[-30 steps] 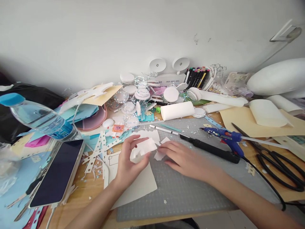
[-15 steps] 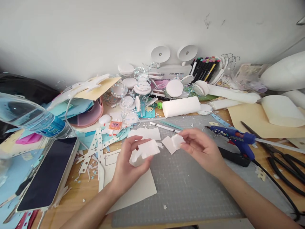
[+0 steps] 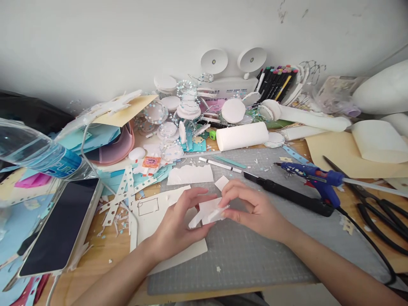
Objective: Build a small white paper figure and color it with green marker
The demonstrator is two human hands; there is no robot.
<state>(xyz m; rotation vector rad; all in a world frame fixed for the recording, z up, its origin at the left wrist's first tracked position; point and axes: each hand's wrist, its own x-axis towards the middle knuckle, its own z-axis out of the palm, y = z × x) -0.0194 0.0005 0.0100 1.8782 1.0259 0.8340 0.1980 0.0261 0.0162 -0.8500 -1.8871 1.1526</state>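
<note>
both hands meet over the left part of the grey cutting mat (image 3: 255, 255), which lies on the wooden worktop (image 3: 105, 255). the left hand (image 3: 178, 223) and the right hand (image 3: 255, 210) each pinch an end of a small white foam piece (image 3: 208, 211), fingers closed on it from opposite sides, and hold it just above the mat's left part.

a white sheet with a drawn rectangle (image 3: 159, 212) lies under the left hand, overlapping the mat's left edge. a small white scrap (image 3: 222, 183) sits on the mat just beyond the fingers, and a torn white piece (image 3: 190, 174) lies at the mat's far left corner. a black craft knife (image 3: 287, 193) lies on the mat to the right of the hands, with a blue glue gun (image 3: 314, 180) just beyond it. black scissors (image 3: 382, 212) lie off the mat's right side. a white roll (image 3: 242, 136) rests along the mat's far edge. a phone (image 3: 60, 225) and a water bottle (image 3: 38, 155) lie well to the left of the mat.
</note>
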